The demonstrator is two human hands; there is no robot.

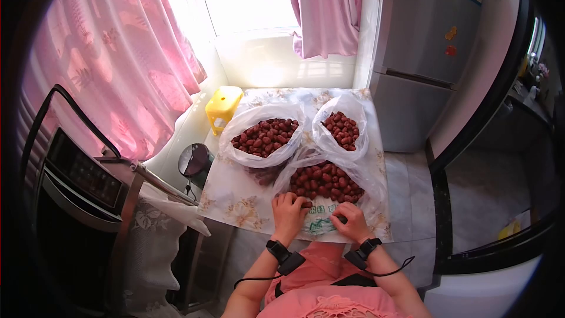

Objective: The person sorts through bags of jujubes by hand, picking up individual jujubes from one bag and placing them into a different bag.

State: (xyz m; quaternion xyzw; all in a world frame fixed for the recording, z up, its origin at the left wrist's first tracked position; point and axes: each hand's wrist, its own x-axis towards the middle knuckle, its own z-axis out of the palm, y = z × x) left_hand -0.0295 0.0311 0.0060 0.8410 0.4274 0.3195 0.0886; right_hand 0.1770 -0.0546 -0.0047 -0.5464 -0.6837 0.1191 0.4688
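Three clear plastic bags of dried red dates are open on the table. The nearest bag has a heap of red dates in it and green print on its front flap. At the left of that flap, my left hand is closed, with a red date at its fingertips. My right hand pinches a small dark red date over the right side of the flap. Behind them are a large left bag of dates and a smaller right bag of dates.
A flowered cloth covers the table. A yellow stool stands at its back left corner, near a dark round object. On the right is a grey refrigerator; a black appliance stands at left.
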